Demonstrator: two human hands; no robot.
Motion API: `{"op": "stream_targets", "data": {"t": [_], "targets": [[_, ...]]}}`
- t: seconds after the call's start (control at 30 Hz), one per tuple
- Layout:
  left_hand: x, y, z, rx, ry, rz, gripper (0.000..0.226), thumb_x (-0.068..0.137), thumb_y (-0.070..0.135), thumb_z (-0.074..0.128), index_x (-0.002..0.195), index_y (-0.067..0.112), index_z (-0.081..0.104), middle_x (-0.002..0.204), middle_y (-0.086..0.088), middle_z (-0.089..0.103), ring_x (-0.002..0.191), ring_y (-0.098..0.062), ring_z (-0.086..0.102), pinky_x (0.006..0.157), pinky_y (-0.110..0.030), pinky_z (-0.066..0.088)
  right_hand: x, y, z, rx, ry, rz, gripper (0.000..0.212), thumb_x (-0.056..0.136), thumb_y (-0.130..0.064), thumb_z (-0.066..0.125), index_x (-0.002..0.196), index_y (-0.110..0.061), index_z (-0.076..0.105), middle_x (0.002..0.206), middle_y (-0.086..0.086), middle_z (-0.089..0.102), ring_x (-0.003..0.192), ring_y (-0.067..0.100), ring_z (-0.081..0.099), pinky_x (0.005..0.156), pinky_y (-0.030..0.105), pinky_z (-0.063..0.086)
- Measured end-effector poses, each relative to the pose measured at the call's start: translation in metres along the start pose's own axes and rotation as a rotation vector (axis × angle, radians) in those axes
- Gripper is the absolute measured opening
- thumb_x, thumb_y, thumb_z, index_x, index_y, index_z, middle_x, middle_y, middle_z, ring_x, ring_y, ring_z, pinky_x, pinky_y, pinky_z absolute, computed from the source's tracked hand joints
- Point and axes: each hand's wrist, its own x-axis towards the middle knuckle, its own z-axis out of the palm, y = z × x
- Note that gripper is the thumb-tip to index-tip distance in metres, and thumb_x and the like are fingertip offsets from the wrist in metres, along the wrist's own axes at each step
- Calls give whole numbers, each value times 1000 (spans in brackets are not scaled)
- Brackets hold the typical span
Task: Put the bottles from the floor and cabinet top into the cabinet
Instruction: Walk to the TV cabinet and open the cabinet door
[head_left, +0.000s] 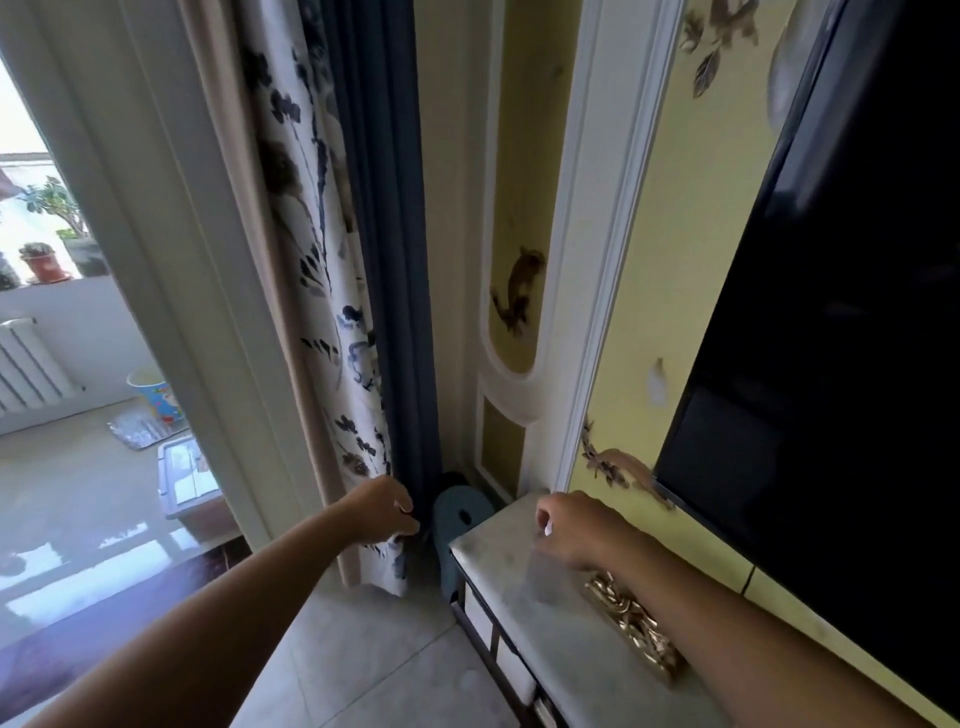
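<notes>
My left hand (384, 512) is closed on the lower edge of the floral curtain (332, 332), beside the blue curtain (395, 312). My right hand (576, 527) hovers over the left end of the marble cabinet top (498, 587) with its fingers curled. It seems to grip the top of a clear bottle (545, 574), which shows only as a blurred, see-through shape standing on the marble. A small white bit shows at the fingertips. The cabinet's dark-framed front (493, 654) is seen edge-on, and its inside is hidden.
A blue stool (460, 514) is wedged between the curtains and the cabinet's end. A gold ornament (636, 631) lies on the cabinet top under my right forearm. A dark TV screen (841, 364) hangs at the right. Grey tiled floor (374, 654) lies below.
</notes>
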Motion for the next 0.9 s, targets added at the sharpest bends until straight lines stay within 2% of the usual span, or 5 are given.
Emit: {"op": "stream_targets", "data": {"t": [0.27,0.4,0.5,0.63,0.9], "targets": [[98,-1,-3,172,-217,145,29,85,19,64,107,2,69,93,-7,67,61,1,51,52,-4,42,56,7,11,87,-7,106,29,88,-33,58,108,-13,60,112,6,61,91,22,59,59,26,35],[169,-12,-4,258,-300,345,16,74,22,73,90,24,74,83,5,71,68,-4,60,62,-13,47,84,6,29,208,23,222,17,87,-30,58,96,-15,60,99,5,64,91,24,62,64,30,40],[203,-19,6,483,-508,478,34,86,6,55,119,10,61,116,-14,65,111,-30,57,94,-35,46,98,-1,46,294,72,338,12,84,-23,58,93,-15,58,94,3,63,90,24,62,63,29,42],[233,-33,39,259,-455,419,24,81,25,65,88,3,67,85,-4,56,97,-34,60,80,-33,47,111,-11,70,324,17,482,26,83,-21,59,106,-9,62,104,13,68,95,30,65,81,42,52],[251,-73,125,217,-552,410,27,79,30,67,104,22,59,118,-1,55,99,-11,48,84,-21,38,134,8,149,410,-5,617,25,84,-24,56,108,-18,60,111,4,65,99,23,61,76,32,46]]}}
